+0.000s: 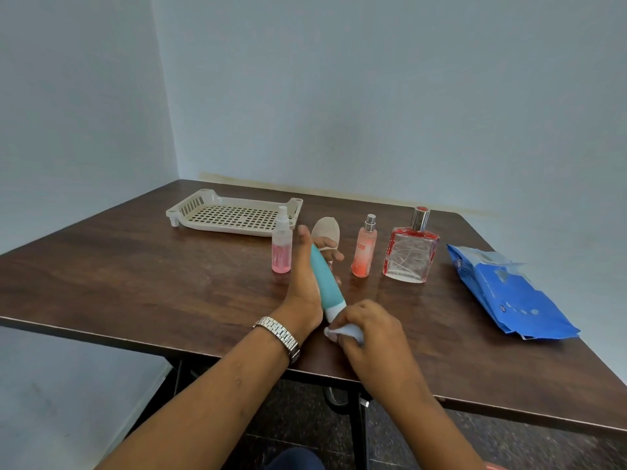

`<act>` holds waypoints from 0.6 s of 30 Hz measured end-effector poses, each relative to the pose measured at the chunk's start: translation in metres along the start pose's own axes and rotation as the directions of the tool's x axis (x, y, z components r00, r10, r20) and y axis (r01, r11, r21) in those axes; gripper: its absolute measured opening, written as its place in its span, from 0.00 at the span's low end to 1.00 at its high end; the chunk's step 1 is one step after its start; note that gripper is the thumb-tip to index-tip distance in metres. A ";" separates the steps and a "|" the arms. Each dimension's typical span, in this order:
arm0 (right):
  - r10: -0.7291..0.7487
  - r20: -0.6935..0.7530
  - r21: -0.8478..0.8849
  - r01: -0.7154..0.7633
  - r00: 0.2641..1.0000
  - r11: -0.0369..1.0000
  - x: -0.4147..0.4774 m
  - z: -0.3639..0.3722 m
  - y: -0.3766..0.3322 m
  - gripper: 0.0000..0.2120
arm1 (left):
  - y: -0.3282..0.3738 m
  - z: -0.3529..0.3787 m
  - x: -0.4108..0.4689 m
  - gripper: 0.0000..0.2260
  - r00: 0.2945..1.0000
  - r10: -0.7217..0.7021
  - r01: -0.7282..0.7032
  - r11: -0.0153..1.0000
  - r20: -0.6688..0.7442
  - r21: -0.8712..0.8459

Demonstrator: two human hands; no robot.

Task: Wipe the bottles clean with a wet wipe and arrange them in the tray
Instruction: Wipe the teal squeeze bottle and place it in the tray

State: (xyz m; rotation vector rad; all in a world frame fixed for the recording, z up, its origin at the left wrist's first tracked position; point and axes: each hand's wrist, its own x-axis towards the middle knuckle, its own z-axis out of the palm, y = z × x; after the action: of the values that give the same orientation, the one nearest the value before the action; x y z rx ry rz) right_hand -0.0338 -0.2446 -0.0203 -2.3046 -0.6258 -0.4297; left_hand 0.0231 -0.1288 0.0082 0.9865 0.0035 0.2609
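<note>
Nearest, the right hand (368, 330) is clenching a wet wipe (341, 333) round the teal bottle (325, 283)'s cap end. The left hand (303, 278) is gripping its body, long axis pointing away, with the tray (190, 209) lying beyond-left on the surface (135, 283).

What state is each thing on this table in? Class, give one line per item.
Tray: on the table, no bottle in it yet.
Teal bottle: tilted, held in the left hand.
Wet wipe: bunched in the right hand, at the teal bottle's white cap end.
Pink spray bottle: upright.
Orange mist bottle: upright.
Red perfume bottle: upright, cap on.
Wipe pack: lying flat, flap open.
</note>
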 end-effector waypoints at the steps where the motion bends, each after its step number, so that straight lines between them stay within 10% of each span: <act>1: 0.021 -0.007 0.010 -0.021 1.000 1.000 0.000 -0.001 0.000 0.02 | 0.000 0.000 0.000 0.21 1.000 -0.004 0.004 1.000 -0.021 0.014; 7: 0.216 -0.124 0.347 -0.162 0.969 0.924 0.014 -0.004 -0.004 0.09 | 0.006 -0.002 0.002 0.18 0.991 -0.063 0.040 0.982 -0.119 -0.186; 18: 0.583 0.061 0.863 -0.336 0.810 0.378 0.039 0.034 -0.022 0.10 | 0.014 -0.011 0.013 0.21 0.969 0.075 -0.165 0.903 -0.234 -0.398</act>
State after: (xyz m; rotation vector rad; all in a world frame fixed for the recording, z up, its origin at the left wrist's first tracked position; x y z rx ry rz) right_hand -0.0092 -0.1944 -0.0142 -1.3059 0.0339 -0.0756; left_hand 0.0310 -0.1095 0.0145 0.5300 0.0802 0.4612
